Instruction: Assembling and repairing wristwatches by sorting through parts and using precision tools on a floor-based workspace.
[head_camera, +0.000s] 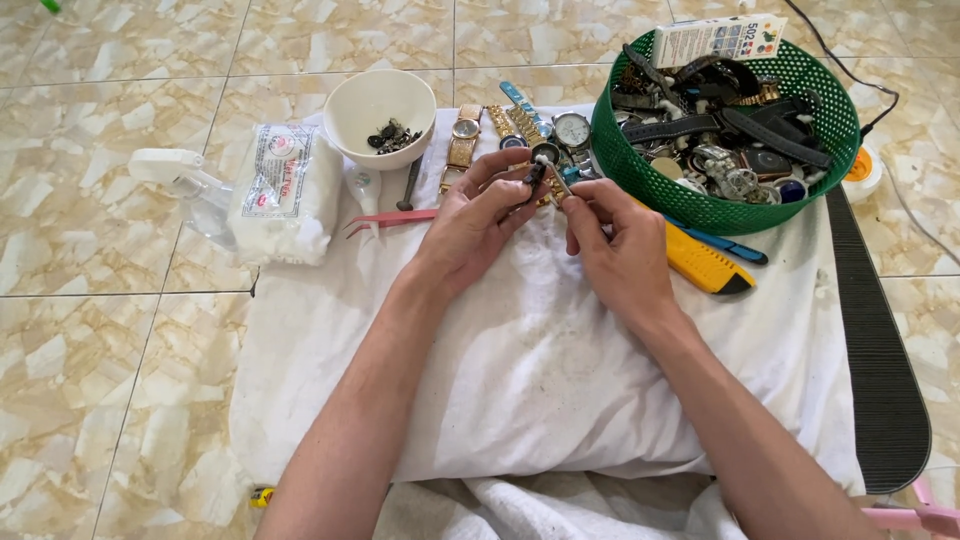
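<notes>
Gold watch band (545, 185) pinched between both hands' closed fingers (520, 190).

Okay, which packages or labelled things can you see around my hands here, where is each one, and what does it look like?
Soft white plastic packet: on the cloth's far-left corner beside the white bowl; pillow-shaped, with a red and blue printed label.
Small card box: lying on the far rim of the green basket; flat, white, with dark print and small coloured pictures.
No screens or signs show.
</notes>
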